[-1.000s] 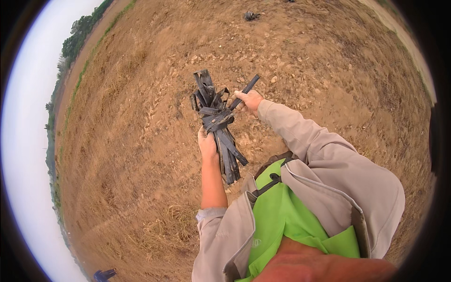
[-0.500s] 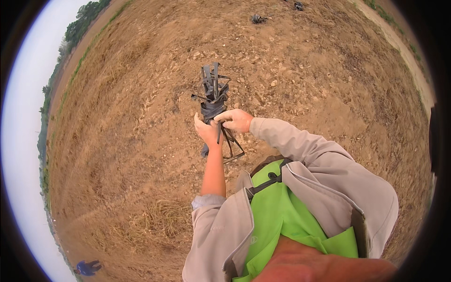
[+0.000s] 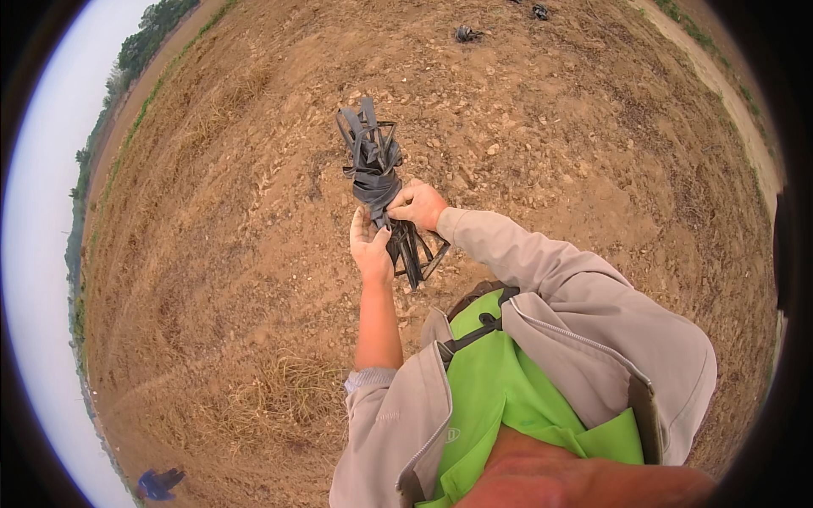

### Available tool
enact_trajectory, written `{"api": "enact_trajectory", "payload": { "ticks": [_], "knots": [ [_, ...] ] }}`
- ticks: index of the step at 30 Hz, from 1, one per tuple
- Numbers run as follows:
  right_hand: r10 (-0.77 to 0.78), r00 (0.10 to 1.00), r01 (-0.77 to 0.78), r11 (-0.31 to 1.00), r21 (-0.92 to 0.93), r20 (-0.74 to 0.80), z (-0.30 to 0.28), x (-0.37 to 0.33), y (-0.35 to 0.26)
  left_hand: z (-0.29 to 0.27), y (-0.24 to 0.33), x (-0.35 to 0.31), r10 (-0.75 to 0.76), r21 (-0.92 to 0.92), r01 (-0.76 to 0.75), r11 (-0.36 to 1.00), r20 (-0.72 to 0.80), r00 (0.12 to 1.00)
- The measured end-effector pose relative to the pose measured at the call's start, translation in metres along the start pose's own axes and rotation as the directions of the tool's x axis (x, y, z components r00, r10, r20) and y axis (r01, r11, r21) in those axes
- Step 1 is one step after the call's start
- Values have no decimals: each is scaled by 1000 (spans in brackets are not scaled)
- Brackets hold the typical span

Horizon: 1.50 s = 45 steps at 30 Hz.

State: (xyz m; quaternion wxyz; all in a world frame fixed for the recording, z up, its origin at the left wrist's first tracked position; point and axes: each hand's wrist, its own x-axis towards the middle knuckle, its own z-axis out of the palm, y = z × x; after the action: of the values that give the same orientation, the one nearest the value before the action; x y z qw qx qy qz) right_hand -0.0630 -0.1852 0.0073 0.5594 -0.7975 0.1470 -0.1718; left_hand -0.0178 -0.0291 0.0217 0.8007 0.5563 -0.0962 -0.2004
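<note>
A bundle of flat black plastic tape point(image 3: 375, 162), which looks like drip tape, is held up in front of me over bare soil. Several turns of the tape wrap tightly round its middle, while loops stick out at the far end and looser strands fan out at the near end. My left hand point(image 3: 371, 251) grips the bundle from the left, just below the wrapped part, with its thumb on top. From the right, my right hand point(image 3: 421, 206) pinches the tape at the lower edge of the wrap. Its fingertips are partly hidden against the black strands.
Dry brown soil with small stones point(image 3: 493, 149) surrounds me. Two dark clumps point(image 3: 467, 34) lie on the ground at the far side. Dry grass point(image 3: 292, 391) grows at the lower left. A person in blue point(image 3: 159, 484) is far off at the lower left edge.
The bundle has turned, its far end going left and its near strands swinging right. My right hand has shifted slightly left and up. My left hand's thumb now shows on top of the tape.
</note>
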Motion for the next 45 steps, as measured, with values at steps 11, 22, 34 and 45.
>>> {"api": "enact_trajectory", "payload": {
  "ticks": [11, 22, 34, 45],
  "knots": [
    [157, 812, -565, 456, 688, 563, -24, 7, 1, -3, 13, 4, -92, -97, 114, 989, 207, 974],
    [33, 977, -67, 986, 155, 211, 3, 18, -1, 13, 20, 3, -29, -24, 34, 999, 184, 983],
    [-6, 988, 8, 1000, -13, 154, -6, 19, -12, 20, 17, 5, -4, 238, -5, 971, 37, 999],
    [111, 980, -135, 981, -140, -166, -4, 12, 1, 30, 31, 12, -173, 22, 172, 985, 131, 976]
  ]
}}
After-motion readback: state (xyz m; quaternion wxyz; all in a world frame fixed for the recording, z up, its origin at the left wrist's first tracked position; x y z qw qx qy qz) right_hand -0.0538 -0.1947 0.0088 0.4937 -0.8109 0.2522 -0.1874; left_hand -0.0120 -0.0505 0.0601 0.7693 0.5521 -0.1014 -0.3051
